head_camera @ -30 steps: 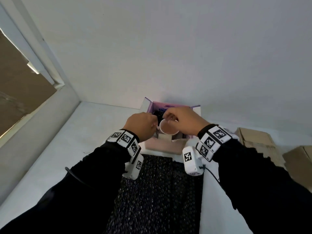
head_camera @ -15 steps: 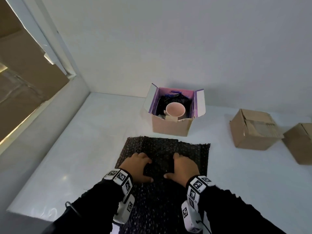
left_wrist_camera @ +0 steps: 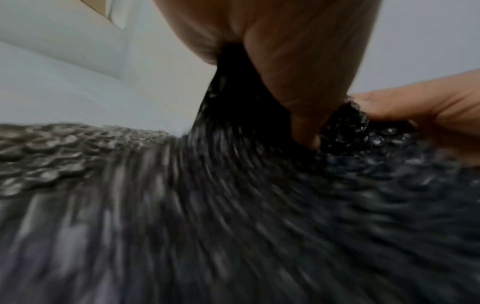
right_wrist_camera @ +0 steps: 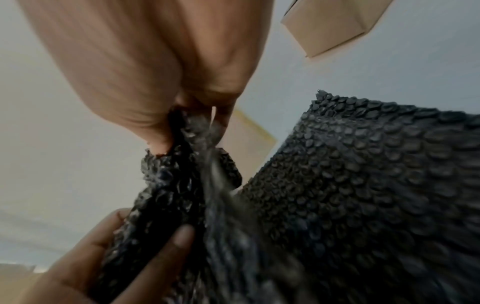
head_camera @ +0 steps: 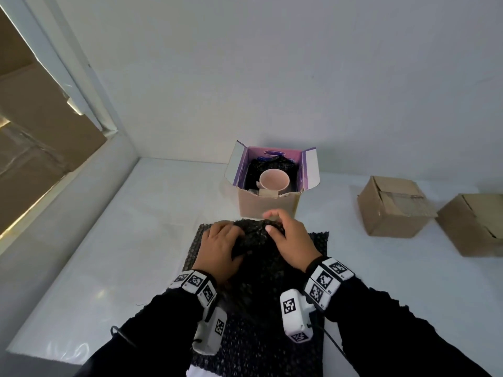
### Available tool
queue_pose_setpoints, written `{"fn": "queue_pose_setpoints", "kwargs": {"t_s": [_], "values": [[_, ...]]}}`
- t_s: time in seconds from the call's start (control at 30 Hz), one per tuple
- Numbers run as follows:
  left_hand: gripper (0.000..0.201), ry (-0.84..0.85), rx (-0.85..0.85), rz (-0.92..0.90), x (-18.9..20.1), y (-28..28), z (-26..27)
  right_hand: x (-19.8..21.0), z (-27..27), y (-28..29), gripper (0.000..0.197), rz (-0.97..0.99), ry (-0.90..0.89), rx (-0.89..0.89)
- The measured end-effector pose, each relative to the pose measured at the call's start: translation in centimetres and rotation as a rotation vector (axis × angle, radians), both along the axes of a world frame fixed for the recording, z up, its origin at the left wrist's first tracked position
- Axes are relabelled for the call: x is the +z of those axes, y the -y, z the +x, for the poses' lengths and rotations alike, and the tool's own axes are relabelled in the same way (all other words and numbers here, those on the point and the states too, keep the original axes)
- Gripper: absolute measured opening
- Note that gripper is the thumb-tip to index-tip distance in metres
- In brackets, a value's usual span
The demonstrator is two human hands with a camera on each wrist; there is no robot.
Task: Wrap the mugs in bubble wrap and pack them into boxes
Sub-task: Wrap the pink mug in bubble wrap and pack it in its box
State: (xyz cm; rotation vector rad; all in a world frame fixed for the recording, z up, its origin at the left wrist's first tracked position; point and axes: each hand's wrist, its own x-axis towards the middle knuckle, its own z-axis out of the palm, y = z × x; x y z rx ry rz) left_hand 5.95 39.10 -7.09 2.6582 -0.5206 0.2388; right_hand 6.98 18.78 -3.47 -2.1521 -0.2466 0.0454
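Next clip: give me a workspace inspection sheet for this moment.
Surface: white table, lit from the left.
Job's things: black bubble wrap spread out, far edge lifted; pink mug in open box on black wrap.
Clutter: two closed cardboard boxes at right.
Grippers: left hand and right hand both grip the wrap.
Cables: thin leads from the wrist cameras.
Surroundings: white wall; window frame at left.

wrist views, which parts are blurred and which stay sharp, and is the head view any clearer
Left wrist view: the black bubble wrap is streaked with motion blur, sharp only near the thumb. Right wrist view: blurred where the right hand pinches it, crisp bubbles on the right. Head view: mostly sharp, though the wide lens bends the wall edges; both hands, left hand included, grip the wrap's raised fold.
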Motion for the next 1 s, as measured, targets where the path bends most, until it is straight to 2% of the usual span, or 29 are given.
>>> {"fn": "queue_pose_setpoints", "kwargs": {"t_s": [0.03, 0.13, 0.23, 0.27, 0.3, 0.4, 0.43, 0.5, 0.53, 0.6, 0.7, 0.77, 0.87, 0.97, 1.0], "values": [[0.034, 0.003, -0.022, -0.062, 0.7, 0.2, 0.3, 0.6, 0.0, 0.2, 0.026, 0.021, 0.014, 0.008], [0.03, -0.099, -0.083, -0.147, 3.1, 0.7, 1.0, 1.5, 0.6, 0.9, 0.036, 0.002, 0.059, -0.014], [0.026, -0.131, -0.089, -0.161, 4.7, 1.2, 1.6, 2.0, 1.1, 1.9, 0.024, 0.04, 0.056, -0.051], [0.026, -0.132, -0.093, -0.181, 5.2, 1.4, 1.8, 2.4, 1.1, 2.2, 0.025, 0.066, 0.035, -0.037], [0.026, -0.14, -0.094, -0.217, 5.7, 1.7, 2.0, 2.5, 1.3, 2.5, 0.035, 0.062, 0.033, -0.006], [0.033, -0.139, -0.124, -0.365, 6.9, 2.8, 2.9, 3.2, 2.0, 3.1, 0.057, -0.138, 0.043, 0.115], [0.035, -0.143, -0.135, -0.4, 7.4, 3.2, 3.2, 3.3, 2.3, 3.2, 0.055, -0.174, 0.049, 0.137], [0.036, -0.142, -0.171, -0.461, 8.0, 4.0, 3.7, 3.7, 3.0, 3.7, 0.038, -0.163, 0.052, 0.135], [0.032, -0.138, -0.183, -0.496, 8.2, 4.2, 4.0, 4.1, 3.5, 4.0, 0.031, -0.142, 0.042, 0.13], [0.016, -0.134, -0.175, -0.521, 8.5, 4.4, 4.4, 4.8, 4.0, 4.8, 0.031, -0.099, -0.01, 0.131], [0.043, -0.151, -0.164, -0.338, 8.5, 4.3, 4.9, 5.8, 4.6, 5.9, 0.028, -0.043, -0.028, 0.117], [0.043, -0.173, -0.118, -0.279, 8.4, 4.7, 5.2, 6.1, 5.0, 6.2, 0.027, 0.029, -0.021, 0.116], [0.03, -0.193, -0.044, -0.348, 8.3, 5.3, 5.8, 6.2, 5.3, 6.3, 0.026, 0.095, -0.006, 0.132], [0.023, -0.23, 0.011, -0.488, 8.5, 5.4, 6.0, 6.4, 5.0, 6.0, 0.005, 0.206, -0.057, 0.197], [0.02, -0.252, 0.01, -0.546, 8.6, 5.4, 6.0, 6.4, 4.9, 5.9, 0.015, 0.226, -0.082, 0.19]]}}
